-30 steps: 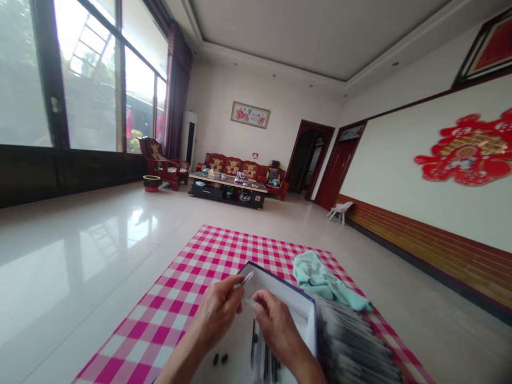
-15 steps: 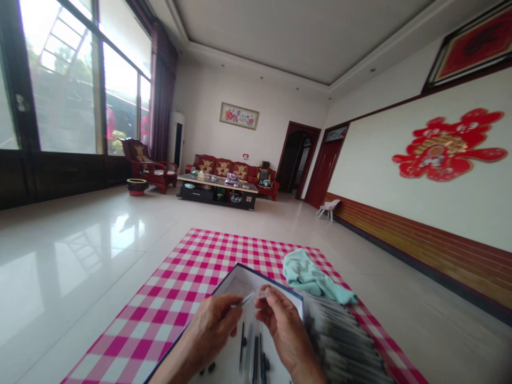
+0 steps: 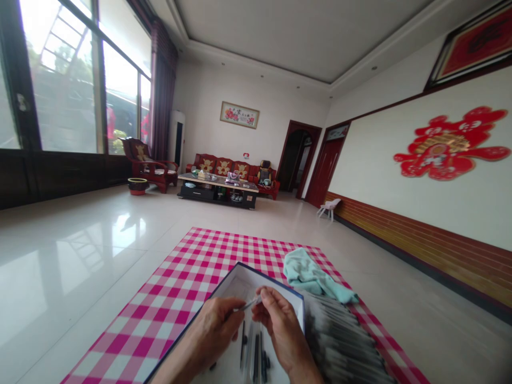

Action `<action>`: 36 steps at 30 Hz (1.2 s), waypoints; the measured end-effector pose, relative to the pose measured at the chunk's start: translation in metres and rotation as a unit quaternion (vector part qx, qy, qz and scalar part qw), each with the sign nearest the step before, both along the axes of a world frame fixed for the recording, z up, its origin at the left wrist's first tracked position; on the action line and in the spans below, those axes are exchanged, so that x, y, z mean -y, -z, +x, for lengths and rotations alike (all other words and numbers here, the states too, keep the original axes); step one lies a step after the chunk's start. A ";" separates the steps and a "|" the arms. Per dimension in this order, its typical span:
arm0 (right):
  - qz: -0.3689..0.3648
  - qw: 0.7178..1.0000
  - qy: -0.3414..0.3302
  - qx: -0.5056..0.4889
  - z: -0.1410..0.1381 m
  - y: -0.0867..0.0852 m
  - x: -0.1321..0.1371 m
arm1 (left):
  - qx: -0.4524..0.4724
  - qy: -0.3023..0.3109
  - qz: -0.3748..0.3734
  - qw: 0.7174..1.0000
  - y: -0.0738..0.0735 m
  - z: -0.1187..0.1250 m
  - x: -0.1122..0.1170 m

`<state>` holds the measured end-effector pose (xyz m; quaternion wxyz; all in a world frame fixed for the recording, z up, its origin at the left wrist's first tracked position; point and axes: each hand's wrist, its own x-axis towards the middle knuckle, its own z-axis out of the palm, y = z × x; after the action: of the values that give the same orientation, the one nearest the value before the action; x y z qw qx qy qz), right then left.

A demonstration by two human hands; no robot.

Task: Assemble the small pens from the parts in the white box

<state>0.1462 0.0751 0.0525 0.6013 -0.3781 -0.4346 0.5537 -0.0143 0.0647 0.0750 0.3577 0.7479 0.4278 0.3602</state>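
My left hand (image 3: 222, 319) pinches a thin, clear pen barrel (image 3: 250, 304) between thumb and fingers, its tip end pointing up and right. My right hand (image 3: 277, 320) is closed at the barrel's other end, fingertips around a small clear piece that meets it; the fingers hide most of this piece. Both hands are over a white box with a blue rim (image 3: 272, 280). Inside the box, below the hands, lie several dark and clear pen parts (image 3: 255, 354), with small black caps (image 3: 265, 360) beside them.
A large pile of clear and dark pens (image 3: 340, 336) lies against the box's right side, blurred. Behind it is a crumpled mint-green cloth (image 3: 310, 274). Everything rests on a pink-and-white checked tablecloth (image 3: 160, 288). A low table (image 3: 218, 186) and wooden seats stand far across the room.
The hands have come together: the barrel in my left hand now meets the small clear piece in my right fingers, where a gap showed before.
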 end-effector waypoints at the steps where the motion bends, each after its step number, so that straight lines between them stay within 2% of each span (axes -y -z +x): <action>1: 0.001 1.000 0.000 0.003 0.000 0.001 0.000 | -0.004 -0.001 -0.003 1.000 0.000 0.000 0.000; 6: 0.006 1.000 -0.003 0.017 0.003 0.002 0.000 | -0.003 0.009 -0.010 1.000 0.001 0.000 -0.002; 15: 0.043 0.994 -0.030 0.100 0.001 -0.002 0.002 | -0.012 0.021 -0.010 1.000 0.005 0.000 -0.004; 18: 0.041 0.994 -0.023 0.097 0.001 0.000 0.001 | -0.023 0.009 0.020 0.999 0.007 0.003 -0.004; 23: 0.024 0.997 -0.005 0.073 -0.001 0.002 -0.001 | -0.082 -0.047 0.102 0.990 0.006 0.009 0.001; 28: 0.003 0.999 0.001 0.043 -0.003 0.001 -0.001 | -0.170 -0.084 0.172 0.967 0.003 0.011 0.006; 33: -0.005 1.000 -0.001 0.020 -0.004 0.001 0.001 | -0.272 -0.108 0.199 0.935 0.001 0.012 0.009; 36: -0.013 1.000 -0.005 0.004 -0.007 0.000 0.002 | -0.283 -0.108 0.206 0.931 -0.002 0.011 0.010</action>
<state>0.1397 0.0732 0.0520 0.5916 -0.3859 -0.4316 0.5612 -0.0035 0.0545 0.0774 0.0187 0.8255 0.5054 0.2506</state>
